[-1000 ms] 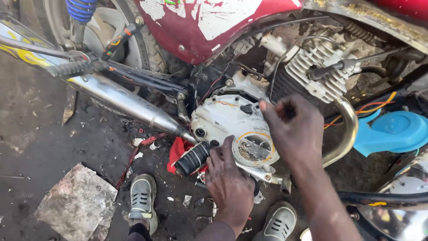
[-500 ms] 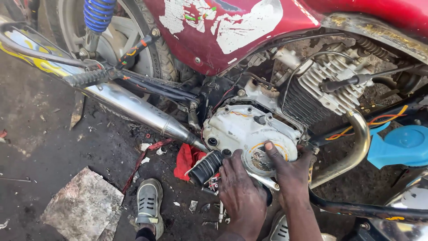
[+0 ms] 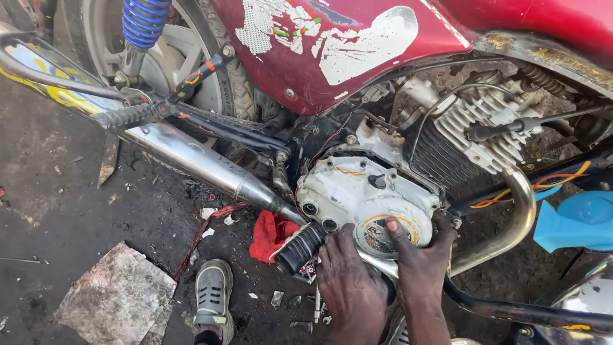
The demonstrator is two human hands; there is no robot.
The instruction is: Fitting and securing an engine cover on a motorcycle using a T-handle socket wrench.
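Observation:
A red motorcycle stands in front of me, its pale side engine cover (image 3: pixel 348 191) facing me. My right hand (image 3: pixel 418 259) grips the lower right edge of that cover. Its thumb presses on the round orange-ringed cap (image 3: pixel 377 233) and its fingers hook behind the edge near the chrome exhaust bend (image 3: pixel 523 211). My left hand (image 3: pixel 348 284) lies knuckles up just below the cover, beside the black ribbed footrest rubber (image 3: pixel 300 248). Its fingers curl downward and what they close on is hidden.
A chrome muffler (image 3: pixel 191 156) runs left from the engine past the rear wheel and a blue shock spring (image 3: pixel 145 22). A red rag (image 3: pixel 271 233) lies under the engine. My grey shoe (image 3: pixel 214 297), a flat stone slab (image 3: pixel 115 300) and a blue plastic part (image 3: pixel 578 220) are nearby.
My right hand has dropped from the cylinder area down onto the round cap of the engine cover. The left hand has stayed below the cover, and the view has shifted closer.

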